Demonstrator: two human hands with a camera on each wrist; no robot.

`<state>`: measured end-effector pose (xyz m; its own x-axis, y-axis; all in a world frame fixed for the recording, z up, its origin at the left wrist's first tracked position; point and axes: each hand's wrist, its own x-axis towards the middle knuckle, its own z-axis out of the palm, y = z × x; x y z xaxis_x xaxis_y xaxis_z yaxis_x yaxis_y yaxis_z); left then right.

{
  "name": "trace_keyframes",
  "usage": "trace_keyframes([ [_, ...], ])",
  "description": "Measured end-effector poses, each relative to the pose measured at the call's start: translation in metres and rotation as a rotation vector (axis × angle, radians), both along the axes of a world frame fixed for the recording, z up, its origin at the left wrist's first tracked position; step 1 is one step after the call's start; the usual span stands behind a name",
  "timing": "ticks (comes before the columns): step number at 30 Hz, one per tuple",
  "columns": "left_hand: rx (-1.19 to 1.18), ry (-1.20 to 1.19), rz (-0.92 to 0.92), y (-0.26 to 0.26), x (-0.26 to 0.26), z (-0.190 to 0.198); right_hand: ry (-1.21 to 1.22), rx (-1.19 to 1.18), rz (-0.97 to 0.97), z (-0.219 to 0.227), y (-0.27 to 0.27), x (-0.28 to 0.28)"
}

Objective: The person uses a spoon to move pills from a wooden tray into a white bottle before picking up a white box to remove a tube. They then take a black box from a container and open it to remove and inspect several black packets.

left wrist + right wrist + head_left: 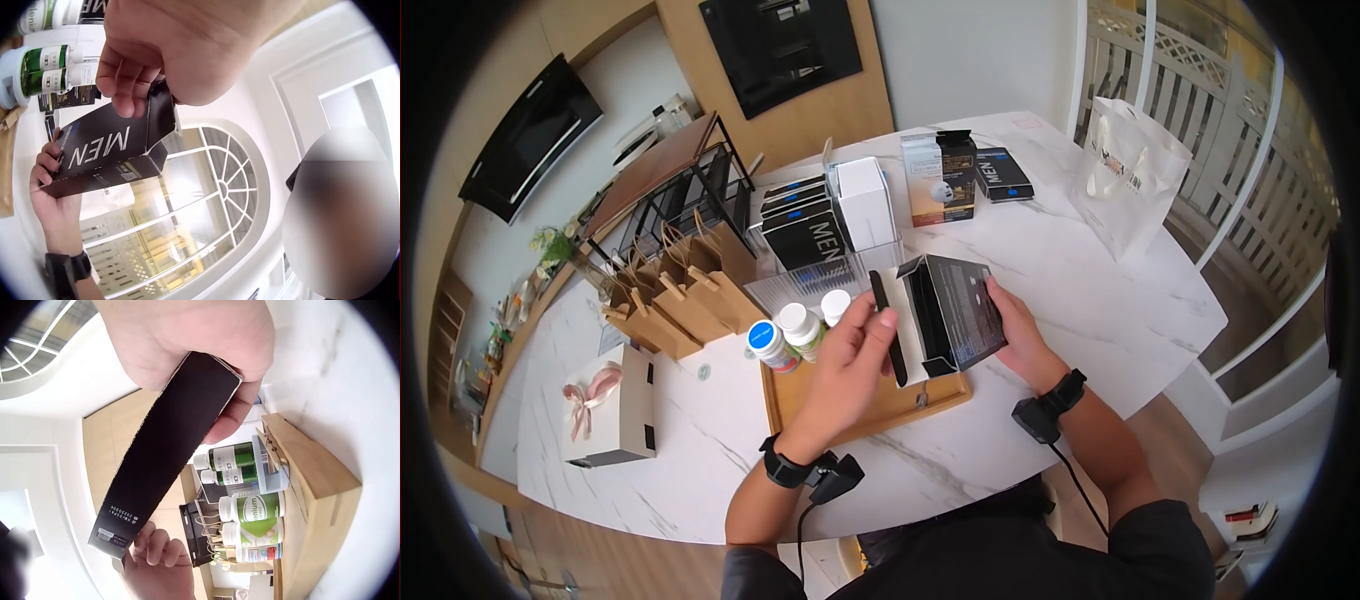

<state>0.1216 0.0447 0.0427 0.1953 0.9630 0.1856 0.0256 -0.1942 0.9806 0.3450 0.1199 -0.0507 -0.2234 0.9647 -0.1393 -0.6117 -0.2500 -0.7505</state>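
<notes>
Both hands hold a black box (968, 312) lettered MEN over a wooden tray (870, 426). Its end facing the left hand is open, showing a dark interior and a pale flap. My left hand (855, 362) pinches the flap's dark edge between thumb and fingers. Wrapped around the far side, my right hand (1022, 335) grips the box body. The right wrist view shows a narrow black side (169, 450) with small print. Beside the left hand stand a blue-topped bottle (770, 345) and white-capped bottles (800, 326). Green bottles (232, 465) sit in a pale blue holder (270, 464).
Behind the tray, a clear ribbed bin (830, 280) holds several MEN boxes (805, 235) and a white box (865, 205). Brown paper bags (690, 290) and a ribboned gift box (615, 405) stand left. More boxes (940, 180) and a white bag (1130, 175) stand back right.
</notes>
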Motion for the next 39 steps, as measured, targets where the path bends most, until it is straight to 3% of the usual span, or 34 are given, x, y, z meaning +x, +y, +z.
trace_keyframes([
  [5, 0.072, 0.124, 0.101, -0.013, 0.007, 0.010, -0.108, 0.162, -0.044, -0.004, 0.000, 0.000],
  [7, 0.138, 0.298, 0.141, -0.017, 0.008, 0.016, -0.138, 0.183, -0.067, -0.003, -0.002, -0.001],
  [14, 0.274, 0.417, 0.213, -0.012, 0.010, 0.004, -0.188, 0.267, -0.150, -0.009, -0.003, -0.002],
  [21, 0.456, 0.550, 0.228, -0.012, 0.011, -0.009, -0.109, 0.229, -0.065, -0.009, -0.005, -0.001],
  [23, 0.483, 0.586, 0.226, -0.012, 0.010, -0.011, -0.100, 0.174, 0.104, -0.005, -0.007, 0.002],
  [25, 0.782, 0.570, 0.106, -0.011, 0.008, -0.010, -0.041, -0.020, 0.284, 0.011, -0.017, 0.003],
  [27, 0.876, 0.703, 0.102, -0.016, 0.001, 0.007, -0.165, 0.029, 0.327, 0.039, -0.039, -0.001],
  [28, 1.015, 0.770, 0.123, -0.020, -0.001, 0.019, -0.330, 0.146, 0.295, 0.058, -0.054, -0.004],
  [29, 1.152, 0.840, 0.142, -0.024, -0.004, 0.027, -0.335, 0.154, 0.306, 0.067, -0.058, -0.003],
  [30, 1.125, 0.956, 0.182, -0.029, -0.009, 0.031, -0.399, 0.132, 0.366, 0.073, -0.059, -0.002],
  [32, 1.144, 0.950, 0.147, -0.025, -0.012, 0.040, -0.557, 0.126, 0.432, 0.070, -0.057, -0.001],
  [34, 1.073, 0.924, -0.015, -0.031, -0.013, 0.046, -0.468, 0.081, 0.499, 0.055, -0.051, 0.005],
  [35, 1.078, 0.923, 0.006, -0.035, -0.013, 0.044, -0.377, 0.030, 0.559, 0.052, -0.049, 0.008],
  [36, 0.923, 0.826, -0.121, -0.039, -0.012, 0.043, -0.516, 0.221, 0.554, 0.064, -0.059, 0.008],
  [37, 0.767, 0.722, -0.242, -0.042, -0.013, 0.043, -0.531, 0.235, 0.570, 0.063, -0.057, 0.011],
  [39, 0.738, 0.672, -0.218, -0.043, -0.024, 0.053, -0.203, 0.137, 0.711, 0.052, -0.046, 0.022],
])
